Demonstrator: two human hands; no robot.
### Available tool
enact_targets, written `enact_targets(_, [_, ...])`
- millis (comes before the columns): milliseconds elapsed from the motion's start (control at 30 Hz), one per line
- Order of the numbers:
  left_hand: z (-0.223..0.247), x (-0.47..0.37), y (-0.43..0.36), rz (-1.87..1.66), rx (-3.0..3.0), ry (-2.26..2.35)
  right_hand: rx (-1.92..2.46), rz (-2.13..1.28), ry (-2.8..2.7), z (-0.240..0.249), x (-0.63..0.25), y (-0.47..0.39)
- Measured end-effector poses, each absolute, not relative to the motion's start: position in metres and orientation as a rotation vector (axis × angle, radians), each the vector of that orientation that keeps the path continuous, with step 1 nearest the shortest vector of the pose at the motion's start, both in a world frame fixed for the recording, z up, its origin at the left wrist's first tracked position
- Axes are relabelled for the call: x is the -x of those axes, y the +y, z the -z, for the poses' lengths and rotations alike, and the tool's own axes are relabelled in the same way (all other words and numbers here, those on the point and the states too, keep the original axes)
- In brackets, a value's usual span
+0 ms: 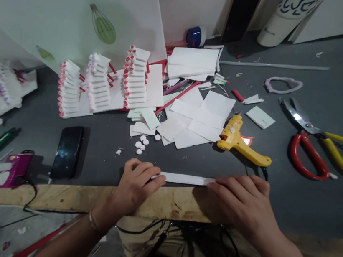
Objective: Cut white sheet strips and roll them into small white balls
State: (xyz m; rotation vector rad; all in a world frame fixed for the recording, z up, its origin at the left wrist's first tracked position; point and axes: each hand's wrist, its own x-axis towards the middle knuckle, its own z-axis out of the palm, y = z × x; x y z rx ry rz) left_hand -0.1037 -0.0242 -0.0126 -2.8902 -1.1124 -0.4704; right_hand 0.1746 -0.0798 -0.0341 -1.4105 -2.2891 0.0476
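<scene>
The narrow white paper strip [187, 179] bridges the gap between the two hands. From the left hand [141, 179] it runs off to the right; from the right hand [241, 199] it runs off to the left. Its long axis goes straight across the person's front, close to parallel with the wooden front edge [177, 205] of the worktop [306, 209], which lies just on the near side of the strip. Neither hand is nearer, since each touches one end.

The left hand pinches its end, thumb on the near side and bent fingers on the far side. The right hand has its fingers drawn together over the other end and appears to pinch it too, though its grip underneath is hidden. The middle of the strip is uncovered between them.

Just beyond the left hand sits a cluster of small white discs [140, 145]; a black smartphone [67, 152] lies to that hand's left, apart from it. Beyond the right hand rests a yellow hot glue gun [236, 141], its handle end near the knuckles, with red-and-yellow-handled snips [310, 140] farther out to the right.
</scene>
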Motion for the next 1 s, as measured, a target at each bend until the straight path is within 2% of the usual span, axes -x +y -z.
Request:
enact_targets(333, [0.008, 0.099, -0.025, 0.312, 2.829, -0.971, 1.372, -0.053, -2.323, 0.034, -0.163, -0.073])
enact_targets(833, [0.018, 0.097, -0.021, 0.425, 2.949, -1.138, 1.358, -0.021, -2.373, 0.034, -0.155, -0.061])
enact_targets(1000, [0.016, 0.086, -0.024, 0.416, 2.991, -1.045, 1.306, 0.021, -2.406, 0.03, -0.154, -0.06])
